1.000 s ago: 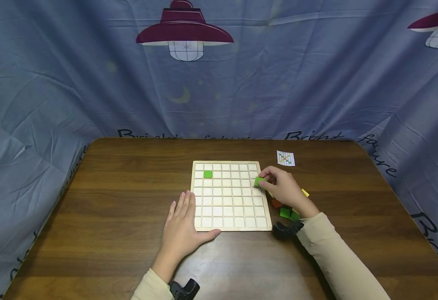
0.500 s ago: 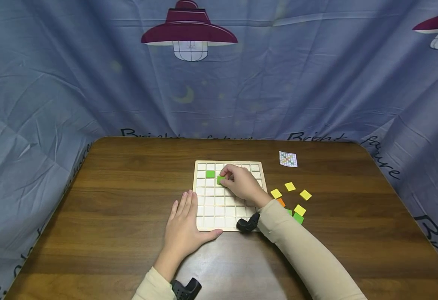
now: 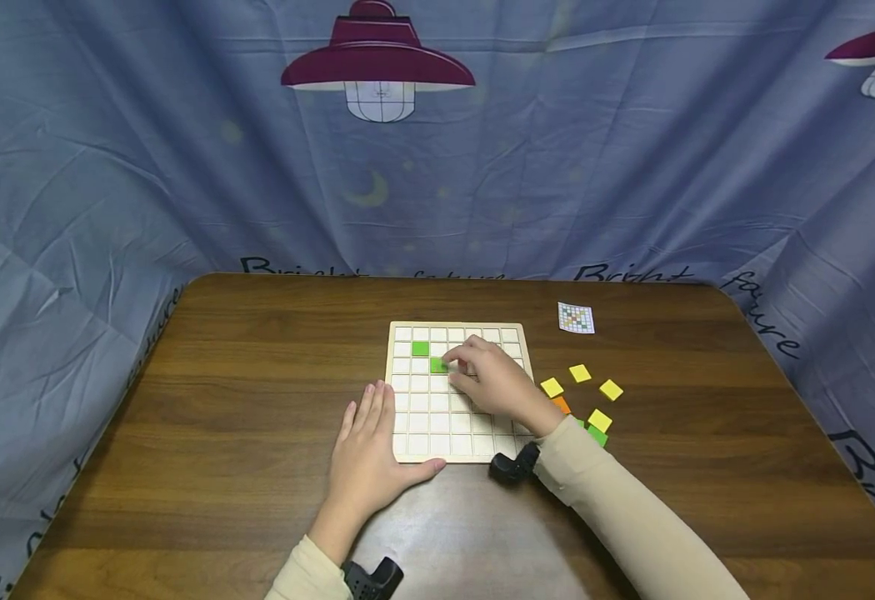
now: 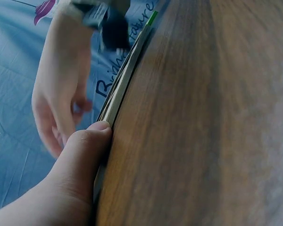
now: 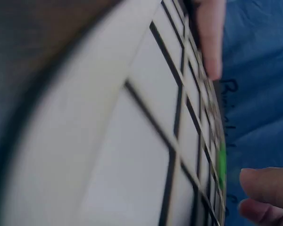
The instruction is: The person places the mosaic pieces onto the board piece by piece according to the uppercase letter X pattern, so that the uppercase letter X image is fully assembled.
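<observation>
A pale wooden grid board (image 3: 418,422) lies on the table. My left hand (image 3: 365,454) lies along its left side with straight fingers, thumb at the near edge; in the left wrist view the thumb (image 4: 82,150) touches the board's edge (image 4: 117,101). One green square tile (image 3: 420,348) sits in the second row, second column. Diagonally below it, another green tile (image 3: 437,366) lies in the grid. My right hand (image 3: 492,382) hovers just right of that tile, index fingertip at its edge, thumb parted from it. In the right wrist view, nothing shows between thumb and finger.
Right of the board lie loose yellow tiles (image 3: 611,390), an orange tile (image 3: 561,405) and green tiles (image 3: 597,435), the last partly hidden by the right sleeve (image 3: 595,487). A small printed grid card (image 3: 576,318) lies behind them. A blue curtain (image 3: 437,183) hangs beyond the table.
My right hand has carried a green tile leftward from the board's right edge, let go of it on the grid and drawn back slightly right. My left hand stays at the board.
</observation>
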Demonstrator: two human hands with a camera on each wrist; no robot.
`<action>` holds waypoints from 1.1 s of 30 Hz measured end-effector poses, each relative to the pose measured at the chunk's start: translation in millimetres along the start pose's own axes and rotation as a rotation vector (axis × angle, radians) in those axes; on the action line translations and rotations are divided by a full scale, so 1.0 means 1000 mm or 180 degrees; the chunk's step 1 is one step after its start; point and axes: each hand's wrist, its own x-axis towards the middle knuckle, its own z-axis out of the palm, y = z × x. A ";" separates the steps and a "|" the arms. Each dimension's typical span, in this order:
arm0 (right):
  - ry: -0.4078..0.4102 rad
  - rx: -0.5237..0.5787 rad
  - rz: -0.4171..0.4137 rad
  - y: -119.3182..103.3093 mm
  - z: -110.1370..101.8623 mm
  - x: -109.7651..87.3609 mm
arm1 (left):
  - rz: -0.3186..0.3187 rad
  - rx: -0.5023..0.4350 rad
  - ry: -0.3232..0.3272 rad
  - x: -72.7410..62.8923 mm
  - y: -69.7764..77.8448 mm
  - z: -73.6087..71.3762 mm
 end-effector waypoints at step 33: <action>0.0677 0.0055 0.1096 0.073 -0.045 -0.101 | 0.0012 -0.0056 0.0042 -0.002 0.001 0.000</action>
